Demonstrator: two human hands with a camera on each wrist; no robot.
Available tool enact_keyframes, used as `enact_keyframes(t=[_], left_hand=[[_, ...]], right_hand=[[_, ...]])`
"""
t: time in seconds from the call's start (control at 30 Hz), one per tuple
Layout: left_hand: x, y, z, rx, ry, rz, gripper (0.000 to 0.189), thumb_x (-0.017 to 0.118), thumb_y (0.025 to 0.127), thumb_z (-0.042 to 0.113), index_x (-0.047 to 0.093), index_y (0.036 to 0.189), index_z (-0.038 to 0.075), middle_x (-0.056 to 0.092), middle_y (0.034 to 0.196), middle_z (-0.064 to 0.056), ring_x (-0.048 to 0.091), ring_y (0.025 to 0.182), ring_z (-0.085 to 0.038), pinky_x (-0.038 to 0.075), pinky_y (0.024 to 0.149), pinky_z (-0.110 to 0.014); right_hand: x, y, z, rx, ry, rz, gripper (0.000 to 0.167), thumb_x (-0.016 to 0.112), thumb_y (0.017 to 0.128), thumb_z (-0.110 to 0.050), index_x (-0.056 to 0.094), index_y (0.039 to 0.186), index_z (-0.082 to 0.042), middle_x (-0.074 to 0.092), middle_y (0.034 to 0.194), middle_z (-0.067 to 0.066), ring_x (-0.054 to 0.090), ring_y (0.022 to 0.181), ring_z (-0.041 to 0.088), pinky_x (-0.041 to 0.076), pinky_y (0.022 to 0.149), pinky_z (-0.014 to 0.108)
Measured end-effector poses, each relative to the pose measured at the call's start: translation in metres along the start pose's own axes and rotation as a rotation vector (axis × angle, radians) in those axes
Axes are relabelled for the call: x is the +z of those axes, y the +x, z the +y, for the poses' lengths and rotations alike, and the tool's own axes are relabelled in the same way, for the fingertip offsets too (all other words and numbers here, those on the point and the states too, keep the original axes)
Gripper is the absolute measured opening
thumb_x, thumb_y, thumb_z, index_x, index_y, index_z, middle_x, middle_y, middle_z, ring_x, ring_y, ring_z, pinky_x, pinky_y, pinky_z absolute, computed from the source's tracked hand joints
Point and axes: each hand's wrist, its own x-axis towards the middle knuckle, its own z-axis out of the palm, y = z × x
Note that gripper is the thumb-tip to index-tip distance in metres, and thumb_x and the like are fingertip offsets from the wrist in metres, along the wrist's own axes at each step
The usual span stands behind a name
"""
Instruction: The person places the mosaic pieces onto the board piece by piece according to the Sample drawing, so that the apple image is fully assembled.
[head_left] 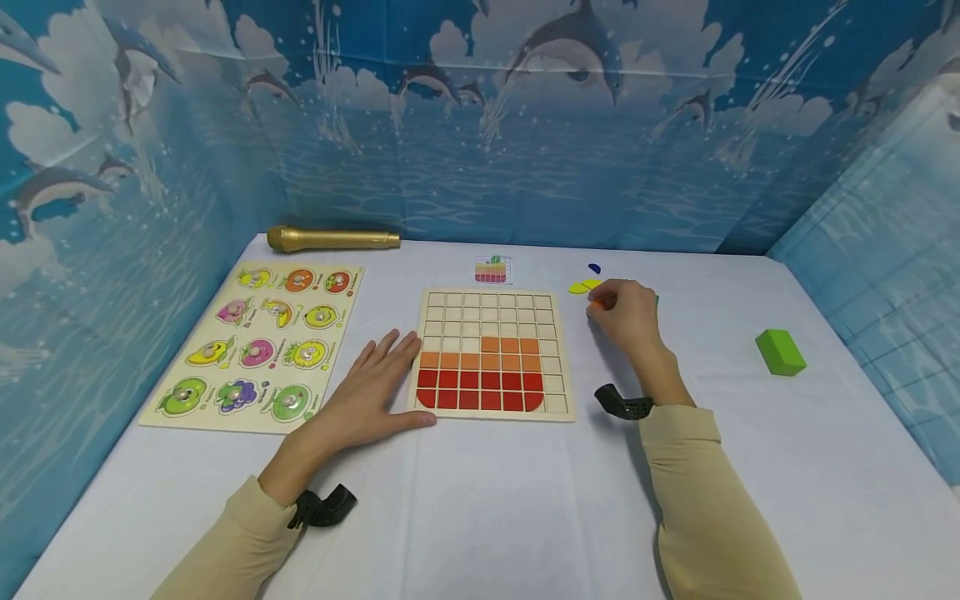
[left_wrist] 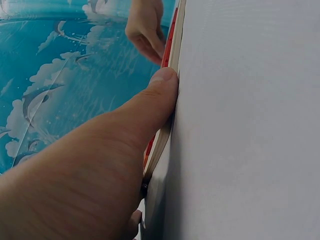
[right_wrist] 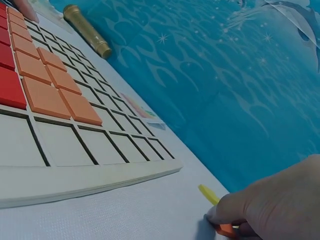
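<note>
A wooden grid board (head_left: 491,310) lies before me. Red tiles (head_left: 480,390) fill its lower rows, with orange tiles (head_left: 510,354) above them. My left hand (head_left: 371,387) rests with fingers spread along the board's left side; in the left wrist view its thumb (left_wrist: 159,92) touches the edge. To the right of the board, my right hand (head_left: 628,321) pinches an orange piece (right_wrist: 226,230) between thumb and fingers. The piece is mostly hidden by the hand. Beside those fingertips lie yellow pieces (head_left: 579,287) and a dark blue piece (head_left: 594,268).
A fruit puzzle board (head_left: 251,333) lies at left. Behind it is a gold microphone (head_left: 333,239). A small pattern card (head_left: 492,269) lies beyond the grid board, and a green block (head_left: 781,352) stands at right. Printed dolphin cloth (head_left: 480,167) walls the table.
</note>
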Motion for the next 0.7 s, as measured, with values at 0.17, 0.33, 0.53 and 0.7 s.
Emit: enact_keyframes(t=[0.17, 0.33, 0.53, 0.7], left_hand=[[0.000, 0.000, 0.000, 0.001, -0.001, 0.000, 0.112, 0.076, 0.086, 0.065, 0.026, 0.167, 0.006, 0.024, 0.176, -0.010, 0.012, 0.164, -0.035, 0.007, 0.133, -0.057], [0.000, 0.000, 0.000, 0.000, -0.004, 0.000, 0.112, 0.076, 0.086, 0.065, 0.026, 0.167, 0.007, 0.024, 0.176, -0.010, 0.012, 0.164, -0.035, 0.007, 0.133, -0.057], [0.000, 0.000, 0.000, -0.001, -0.001, 0.002, 0.112, 0.076, 0.086, 0.066, 0.026, 0.167, 0.007, 0.025, 0.175, -0.010, 0.013, 0.164, -0.035, 0.008, 0.133, -0.056], [0.000, 0.000, 0.000, -0.001, -0.001, 0.004, 0.112, 0.076, 0.086, 0.066, 0.026, 0.167, 0.007, 0.025, 0.175, -0.010, 0.013, 0.164, -0.035, 0.008, 0.133, -0.057]], right_hand=[[0.002, 0.001, -0.002, -0.039, 0.015, 0.007, 0.019, 0.074, 0.091, -0.002, 0.077, 0.110, 0.003, 0.076, 0.101, 0.022, 0.067, 0.091, 0.034, 0.056, 0.085, 0.049], [0.007, 0.001, -0.009, -0.101, 0.074, -0.037, 0.024, 0.077, 0.091, -0.004, 0.076, 0.113, 0.002, 0.077, 0.105, 0.021, 0.070, 0.095, 0.034, 0.058, 0.087, 0.049], [0.016, -0.002, -0.032, -0.150, 0.155, -0.158, 0.027, 0.080, 0.092, -0.010, 0.076, 0.117, -0.001, 0.077, 0.109, 0.018, 0.070, 0.101, 0.032, 0.060, 0.093, 0.048], [0.028, -0.011, -0.055, -0.219, 0.199, -0.281, 0.027, 0.081, 0.092, -0.015, 0.078, 0.117, -0.005, 0.077, 0.109, 0.012, 0.069, 0.100, 0.027, 0.060, 0.092, 0.044]])
